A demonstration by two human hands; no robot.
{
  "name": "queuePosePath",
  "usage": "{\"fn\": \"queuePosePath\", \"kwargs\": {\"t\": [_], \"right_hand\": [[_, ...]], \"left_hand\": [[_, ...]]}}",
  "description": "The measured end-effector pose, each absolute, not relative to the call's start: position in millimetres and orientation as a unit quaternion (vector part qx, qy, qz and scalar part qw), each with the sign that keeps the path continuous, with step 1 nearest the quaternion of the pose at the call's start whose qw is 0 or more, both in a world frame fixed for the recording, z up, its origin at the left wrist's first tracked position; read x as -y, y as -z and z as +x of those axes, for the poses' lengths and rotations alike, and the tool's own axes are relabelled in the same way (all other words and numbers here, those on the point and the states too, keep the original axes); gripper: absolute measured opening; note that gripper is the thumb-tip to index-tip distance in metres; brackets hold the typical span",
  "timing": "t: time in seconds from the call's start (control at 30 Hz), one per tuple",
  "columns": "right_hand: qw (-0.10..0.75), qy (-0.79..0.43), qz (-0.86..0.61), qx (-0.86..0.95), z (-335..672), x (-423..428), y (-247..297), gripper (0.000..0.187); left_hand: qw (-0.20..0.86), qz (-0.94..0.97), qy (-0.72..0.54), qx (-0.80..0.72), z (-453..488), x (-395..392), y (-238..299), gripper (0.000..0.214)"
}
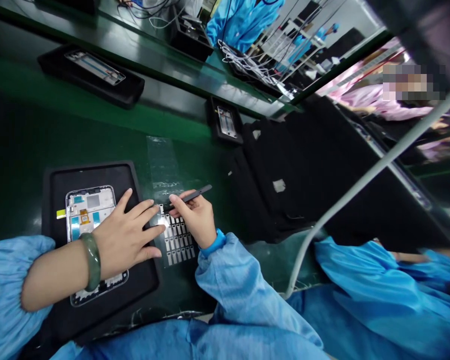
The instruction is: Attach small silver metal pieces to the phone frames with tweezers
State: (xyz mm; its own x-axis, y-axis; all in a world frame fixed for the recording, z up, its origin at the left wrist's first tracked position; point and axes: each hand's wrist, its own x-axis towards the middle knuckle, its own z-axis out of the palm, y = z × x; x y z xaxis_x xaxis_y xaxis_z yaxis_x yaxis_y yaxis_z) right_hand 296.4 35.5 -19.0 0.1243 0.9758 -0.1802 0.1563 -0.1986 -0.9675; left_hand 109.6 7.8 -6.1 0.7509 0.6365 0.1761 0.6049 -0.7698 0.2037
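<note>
My left hand (pixel 129 235), with a green bangle at the wrist, spreads its fingers above a silver phone frame (pixel 104 205) and covers part of it. That frame lies in a black tray (pixel 142 287); a yellow tab (pixel 61 214) sticks out at its left side. Between the fingers of my right hand (pixel 198 220) are dark tweezers (pixel 199 192), their tip pointing down-left at the top row of a clear sheet of small pale stickers (pixel 178 242). The left fingertips reach the sheet's left edge; whether they press on it I cannot tell.
Clear film strips (pixel 163 160) lie beyond the sheet. Farther back, two black trays (pixel 127 97) (pixel 213 132) hold phone frames. Stacked black trays (pixel 285 170) stand at the right, crossed by a grey tube (pixel 345 197). A co-worker's blue sleeve (pixel 356 270) is at the right.
</note>
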Motion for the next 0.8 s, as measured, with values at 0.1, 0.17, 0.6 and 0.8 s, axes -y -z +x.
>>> {"fn": "queuePosePath", "kwargs": {"t": [0.1,0.17,0.6,0.8], "right_hand": [[0.433,-0.476,-0.603,0.471,296,-35,19,0.031],[0.432,-0.475,-0.604,0.472,297,-35,18,0.031],[0.446,-0.508,-0.59,0.442,301,-35,17,0.033],[0.454,-0.545,-0.578,0.404,303,-35,15,0.034]], "left_hand": [[0.066,0.935,-0.115,-0.33,110,-9,6,0.036],[0.067,0.933,-0.121,-0.333,110,-9,7,0.036],[0.093,0.877,-0.132,-0.452,135,-24,3,0.045],[0.096,0.868,-0.138,-0.467,148,-25,5,0.021]]}}
